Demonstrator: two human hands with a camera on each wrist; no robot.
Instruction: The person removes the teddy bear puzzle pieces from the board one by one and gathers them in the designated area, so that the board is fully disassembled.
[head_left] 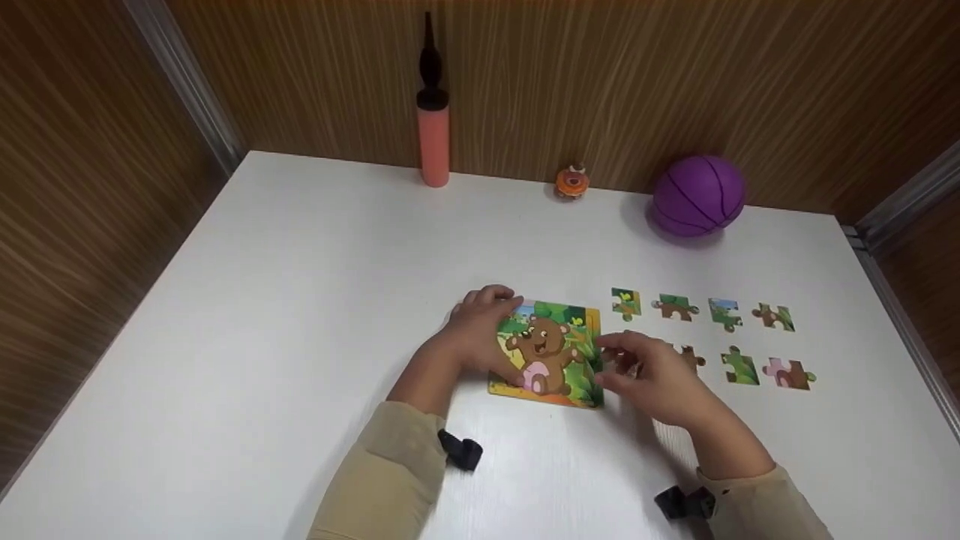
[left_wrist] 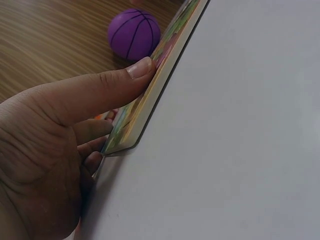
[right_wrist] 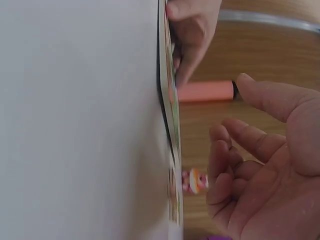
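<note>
A square picture puzzle [head_left: 551, 352] of a brown bear lies in front of me on the white table. My left hand [head_left: 480, 334] holds its left side, and in the left wrist view the thumb [left_wrist: 115, 85] presses on its near border. My right hand [head_left: 660, 379] is beside the puzzle's right edge. In the right wrist view its fingers [right_wrist: 250, 145] are loosely bent, with nothing between them and the thumb. Loose puzzle pieces lie in two rows to the right, among them a pink-and-brown piece [head_left: 787, 373] and a green piece [head_left: 740, 366]. My right hand partly covers the lower row.
Along the back of the table [head_left: 262, 300] stand a pink hand pump [head_left: 434, 146] with a black top, a small orange-and-red figurine [head_left: 572, 182] and a purple ball [head_left: 699, 196]. Wood-grain panels [head_left: 540, 82] rise behind and at both sides.
</note>
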